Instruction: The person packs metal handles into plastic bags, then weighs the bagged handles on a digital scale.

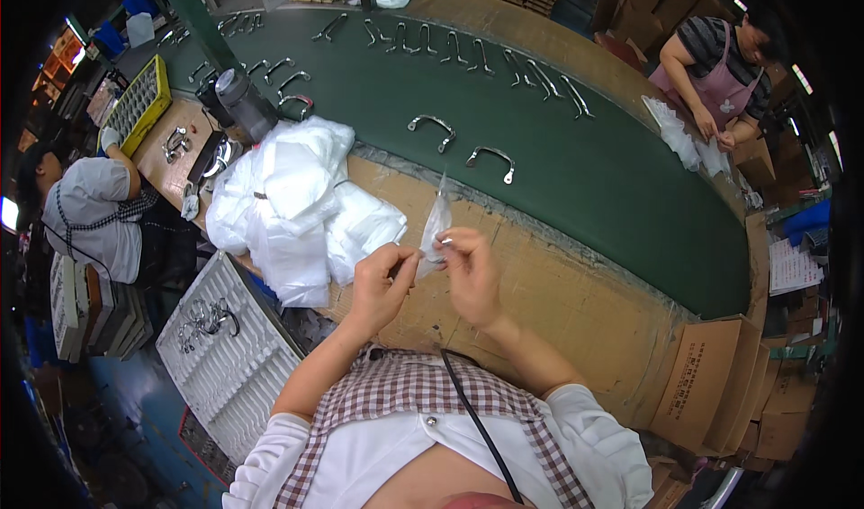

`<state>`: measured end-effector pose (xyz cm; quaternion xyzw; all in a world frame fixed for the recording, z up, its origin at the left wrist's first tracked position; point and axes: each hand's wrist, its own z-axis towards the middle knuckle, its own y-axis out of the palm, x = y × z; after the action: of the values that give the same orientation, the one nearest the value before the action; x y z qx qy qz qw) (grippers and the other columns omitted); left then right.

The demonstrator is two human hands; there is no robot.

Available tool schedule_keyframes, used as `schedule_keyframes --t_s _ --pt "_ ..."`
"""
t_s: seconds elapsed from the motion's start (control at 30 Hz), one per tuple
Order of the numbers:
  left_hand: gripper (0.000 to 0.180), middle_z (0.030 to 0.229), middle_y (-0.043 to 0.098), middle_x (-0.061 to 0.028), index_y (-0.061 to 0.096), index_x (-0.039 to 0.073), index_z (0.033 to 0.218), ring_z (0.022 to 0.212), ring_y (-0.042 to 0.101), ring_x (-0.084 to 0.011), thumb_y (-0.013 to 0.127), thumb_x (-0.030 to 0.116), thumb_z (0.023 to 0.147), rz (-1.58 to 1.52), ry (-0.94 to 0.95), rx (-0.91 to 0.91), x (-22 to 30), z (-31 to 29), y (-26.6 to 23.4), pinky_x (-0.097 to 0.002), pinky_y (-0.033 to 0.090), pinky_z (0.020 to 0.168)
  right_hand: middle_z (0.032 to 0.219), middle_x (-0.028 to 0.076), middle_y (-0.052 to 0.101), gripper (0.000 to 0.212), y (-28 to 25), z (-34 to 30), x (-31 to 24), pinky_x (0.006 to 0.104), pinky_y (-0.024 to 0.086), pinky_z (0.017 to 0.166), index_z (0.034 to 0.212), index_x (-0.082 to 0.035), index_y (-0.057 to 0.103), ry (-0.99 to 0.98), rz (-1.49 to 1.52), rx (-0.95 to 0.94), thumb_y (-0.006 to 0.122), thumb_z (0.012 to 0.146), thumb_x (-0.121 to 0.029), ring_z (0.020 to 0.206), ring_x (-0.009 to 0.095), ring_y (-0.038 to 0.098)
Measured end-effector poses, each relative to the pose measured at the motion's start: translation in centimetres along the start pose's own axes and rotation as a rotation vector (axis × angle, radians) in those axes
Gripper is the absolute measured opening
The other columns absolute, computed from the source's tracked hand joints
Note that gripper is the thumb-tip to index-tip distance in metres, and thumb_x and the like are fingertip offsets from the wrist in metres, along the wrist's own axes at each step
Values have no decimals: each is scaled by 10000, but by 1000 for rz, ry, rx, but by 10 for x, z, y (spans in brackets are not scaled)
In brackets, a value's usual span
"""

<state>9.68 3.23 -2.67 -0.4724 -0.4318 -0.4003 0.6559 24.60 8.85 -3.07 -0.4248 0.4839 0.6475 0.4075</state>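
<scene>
One bag (438,216) is seen in the head view, held above the cardboard-covered surface (549,293). Its lower end is pinched by the fingertips of the left grip (378,291) and the right grip (474,279). To the left, more bags are heaped in a white pile (292,185). Beyond, two handles (493,153) are laid nearest on the green belt (621,221), with others lined up behind.

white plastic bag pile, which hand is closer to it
Left: the left hand is by the bag pile's right side; the right hand is farther right, beyond the left.
</scene>
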Motion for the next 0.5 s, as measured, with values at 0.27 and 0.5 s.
schedule_keyframes --t_s 0.27,0.5 --pt "135 727 578 -119 634 14 916 593 583 -255 694 27 796 366 501 -41 -1 -10 7 -345 453 523 1032 109 602 143 -44 -13 13 383 480 767 888 -47 606 -778 -1020 -458 623 747 -66 938 268 603" --pt "178 788 580 -136 608 24 971 725 605 -330 654 95 814 1004 328 73 -78 25 -12 -429 488 642 981 114 599 146 -60 10 37 399 497 744 916 -36 636 -350 -942 -985 615 773 -54 886 307 596"
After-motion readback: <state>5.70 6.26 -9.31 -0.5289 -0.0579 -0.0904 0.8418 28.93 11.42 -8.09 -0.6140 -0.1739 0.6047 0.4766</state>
